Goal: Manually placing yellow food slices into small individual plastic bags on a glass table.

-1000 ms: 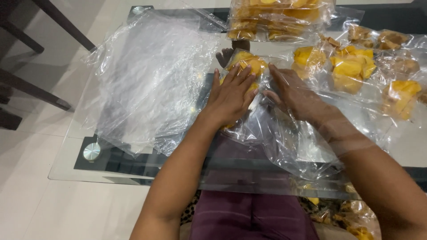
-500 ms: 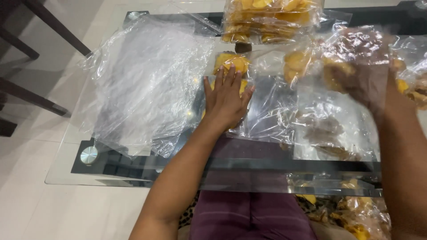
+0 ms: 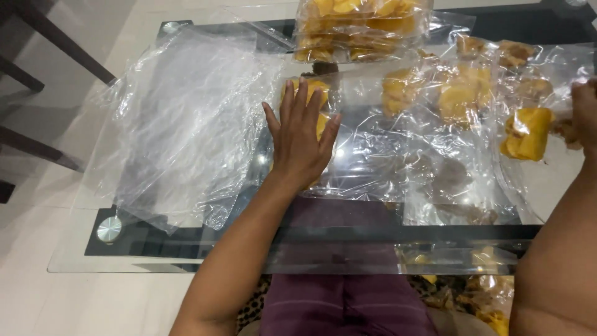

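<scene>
The left hand [image 3: 300, 138] lies flat, fingers spread, pressing down on a small clear bag of yellow chips [image 3: 316, 93] in the middle of the glass table [image 3: 74, 249]. It holds nothing; it just pushes the bag flat. The right hand [image 3: 584, 115] is far off at the right edge, touching another chip bag [image 3: 527, 134] (only part of the hand shows, so I cannot tell if it grips or just rests there). This looks like the packing step: one bag is being squashed flat while the other hand goes for the next one. The next move needs a good pinch on that slippery plastic. A pile of empty clear bags [image 3: 186, 118] lies to the left, and a stack of filled bags [image 3: 360, 28] sits at the far side.
</scene>
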